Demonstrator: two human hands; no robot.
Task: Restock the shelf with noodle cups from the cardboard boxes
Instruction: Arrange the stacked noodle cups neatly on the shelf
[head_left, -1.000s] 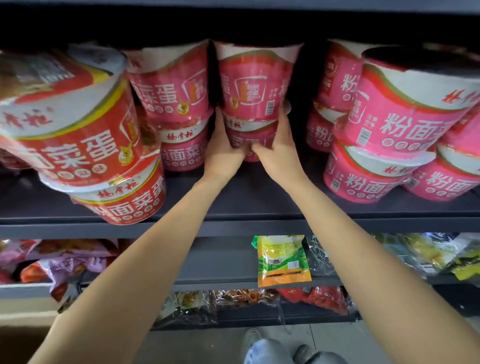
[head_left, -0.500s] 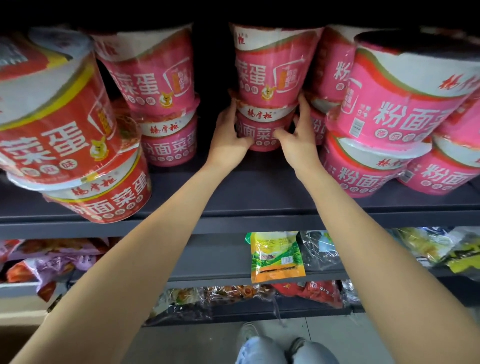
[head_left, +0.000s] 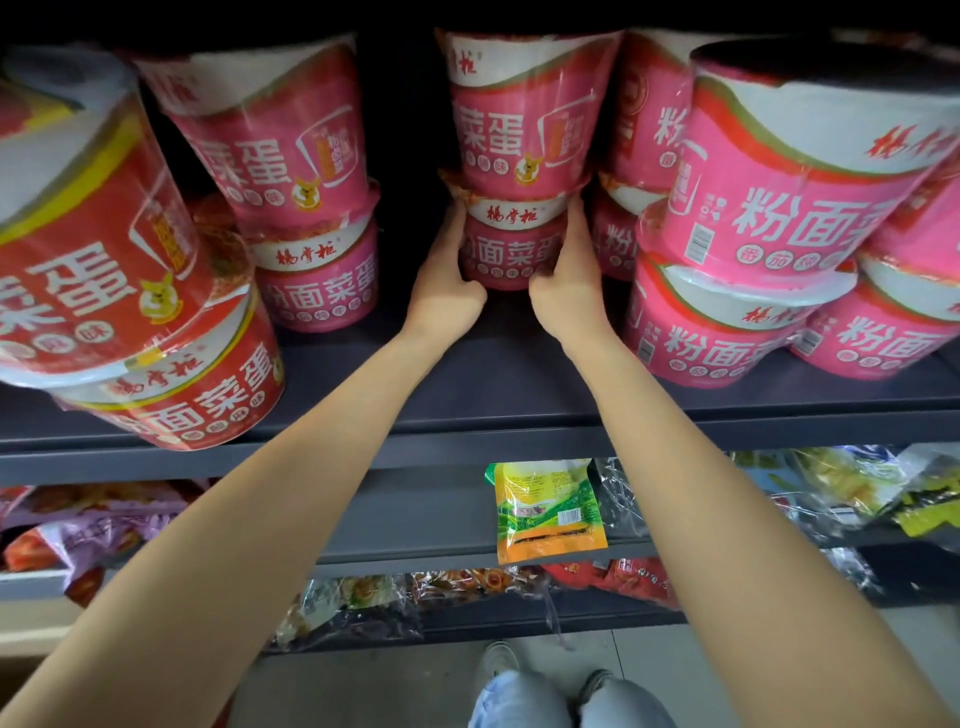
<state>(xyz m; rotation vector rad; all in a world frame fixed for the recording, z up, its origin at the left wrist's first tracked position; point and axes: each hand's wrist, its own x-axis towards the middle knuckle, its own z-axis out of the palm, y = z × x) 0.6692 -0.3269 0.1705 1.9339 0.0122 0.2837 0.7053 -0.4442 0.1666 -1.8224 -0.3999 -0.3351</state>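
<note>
A dark grey shelf (head_left: 519, 384) carried stacks of noodle cups, each two high. At nine o'clock stood a red stack (head_left: 171, 395); toward eleven, a pink stack (head_left: 317, 280); at twelve, the middle pink stack (head_left: 511, 254); at three, more pink stacks (head_left: 711, 338). On the lower shelf (head_left: 415, 519), toward five o'clock, lay a yellow-green packet (head_left: 545, 509).

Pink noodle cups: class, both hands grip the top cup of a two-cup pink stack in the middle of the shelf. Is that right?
Not quite. In the head view the left hand and right hand clasp the bottom cup of that stack; the top cup rests on it untouched. The rest holds: two pink cups, mid-shelf.
</note>
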